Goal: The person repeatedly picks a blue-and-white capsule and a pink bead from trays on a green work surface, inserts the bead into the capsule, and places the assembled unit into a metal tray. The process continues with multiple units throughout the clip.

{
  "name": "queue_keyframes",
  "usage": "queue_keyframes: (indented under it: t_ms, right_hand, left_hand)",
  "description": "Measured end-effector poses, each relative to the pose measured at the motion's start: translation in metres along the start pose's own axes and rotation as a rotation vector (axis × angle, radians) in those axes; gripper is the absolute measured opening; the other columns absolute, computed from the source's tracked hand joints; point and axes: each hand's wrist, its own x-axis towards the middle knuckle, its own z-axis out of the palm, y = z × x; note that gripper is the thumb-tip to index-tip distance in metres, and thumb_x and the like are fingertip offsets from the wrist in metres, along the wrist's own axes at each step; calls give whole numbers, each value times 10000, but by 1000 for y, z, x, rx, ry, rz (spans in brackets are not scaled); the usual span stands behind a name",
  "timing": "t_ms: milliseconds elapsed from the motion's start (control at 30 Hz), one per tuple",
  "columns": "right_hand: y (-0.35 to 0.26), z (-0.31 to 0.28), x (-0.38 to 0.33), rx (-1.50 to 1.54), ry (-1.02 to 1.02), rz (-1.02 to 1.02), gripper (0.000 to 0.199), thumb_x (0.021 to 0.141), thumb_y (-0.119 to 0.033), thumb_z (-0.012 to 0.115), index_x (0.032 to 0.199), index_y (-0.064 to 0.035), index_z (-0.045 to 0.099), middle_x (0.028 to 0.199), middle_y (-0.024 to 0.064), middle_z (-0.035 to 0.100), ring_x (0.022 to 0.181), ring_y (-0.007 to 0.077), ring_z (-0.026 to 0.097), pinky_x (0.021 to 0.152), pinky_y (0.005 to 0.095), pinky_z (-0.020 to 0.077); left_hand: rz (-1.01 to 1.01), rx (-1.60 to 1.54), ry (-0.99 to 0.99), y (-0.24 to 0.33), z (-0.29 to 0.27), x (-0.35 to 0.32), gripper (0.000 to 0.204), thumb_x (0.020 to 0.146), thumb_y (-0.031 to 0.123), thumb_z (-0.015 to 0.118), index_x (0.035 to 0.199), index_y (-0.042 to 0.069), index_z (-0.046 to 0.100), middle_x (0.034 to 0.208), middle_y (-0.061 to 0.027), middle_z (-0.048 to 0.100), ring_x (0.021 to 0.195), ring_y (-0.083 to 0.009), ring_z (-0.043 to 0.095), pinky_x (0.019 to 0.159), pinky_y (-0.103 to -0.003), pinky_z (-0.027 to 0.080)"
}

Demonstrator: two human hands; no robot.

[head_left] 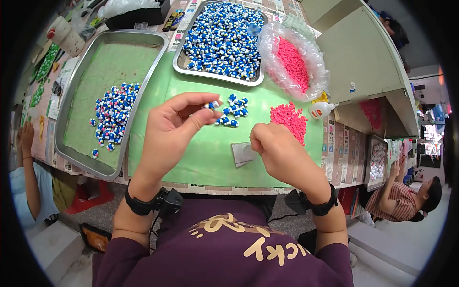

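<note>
My left hand [171,128] pinches a small blue-and-white figurine piece [212,104] between thumb and forefinger. Just beyond it, several similar blue-and-white pieces [235,107] lie in a loose group on the green mat [191,170]. My right hand [279,146] is closed, its fingertips turned down beside a small pale block with a round patch [244,153]. Whatever those fingers hold, if anything, is hidden. Close to the right hand is a heap of small pink pieces [289,119].
A metal tray [165,40] with finished-looking blue, white and pink pieces stands left. Another metal tray [260,79], full of blue-and-white pieces, lies beyond my hands. A plastic bag [318,79] of pink pieces and a white glue bottle [321,110] sit right, near a cabinet [361,52]. Other people sit on both sides.
</note>
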Motion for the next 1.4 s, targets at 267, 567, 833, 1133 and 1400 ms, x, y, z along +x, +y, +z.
queue_keyframes:
  t_ms: [267,567,833,1133,1400]
  right_hand:
    - [-13,-17,-3,362,157,82,210,783,127,555,837,-40,439,769,95,539,744,256,553,693,343,446]
    - [-33,-21,13,641,553,-25,234,877,81,605,839,-46,412,897,74,571,823,120,539,748,267,469]
    - [-33,-14,16,508,602,-60,212,870,62,621,841,-39,437,906,111,584,785,161,556,706,284,469]
    - [-34,-9,14,475,634,-28,258,837,31,680,873,-52,438,888,85,520,790,160,517,730,272,429]
    - [10,-44,-25,366,484,200,203,831,42,659,833,-20,466,769,43,524,742,141,527,716,295,462]
  left_hand:
    - [-50,-146,-86,-5,17,-1,280,889,-15,642,1166,-41,604,1072,-135,678,947,-184,681,817,-273,547]
    - [-71,-346,-95,4,44,4,252,863,-15,676,1102,-43,602,1020,-128,674,941,-188,681,823,-285,556]
    - [-17,-292,-69,3,47,0,224,848,-33,698,1060,-26,626,1024,-106,677,972,-171,672,848,-273,556]
    - [338,-50,-52,-1,51,0,226,799,-92,715,1005,-19,658,991,-110,647,899,-152,661,784,-250,568]
    - [376,202,189,13,-21,-4,188,834,-98,649,994,-5,614,944,-76,641,839,-139,661,708,-241,557]
